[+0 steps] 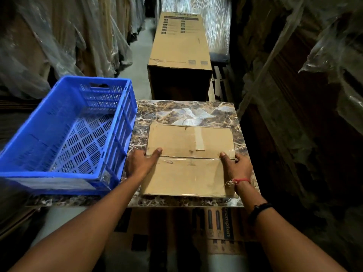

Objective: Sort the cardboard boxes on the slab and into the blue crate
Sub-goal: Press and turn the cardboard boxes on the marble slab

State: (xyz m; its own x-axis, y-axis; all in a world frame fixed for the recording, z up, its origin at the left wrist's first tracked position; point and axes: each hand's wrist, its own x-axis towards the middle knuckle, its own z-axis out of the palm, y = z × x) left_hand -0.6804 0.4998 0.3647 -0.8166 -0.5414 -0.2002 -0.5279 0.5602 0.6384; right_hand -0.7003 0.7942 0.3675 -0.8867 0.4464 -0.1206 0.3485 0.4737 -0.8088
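Cardboard box [188,142] on marble slab [176,112]; left hand [141,163] and right hand [237,165] grip its sides; blue crate [49,174] beside.

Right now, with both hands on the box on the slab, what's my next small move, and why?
Probably lift the cardboard box straight up off the marble slab. The left hand and right hand grip its opposite sides, thumbs on top; it lies flat, and the blue crate at its left holds nothing visible.

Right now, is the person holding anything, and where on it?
Yes: the box on the slab. The left hand grips its left side, the right hand its right side, thumbs on top.
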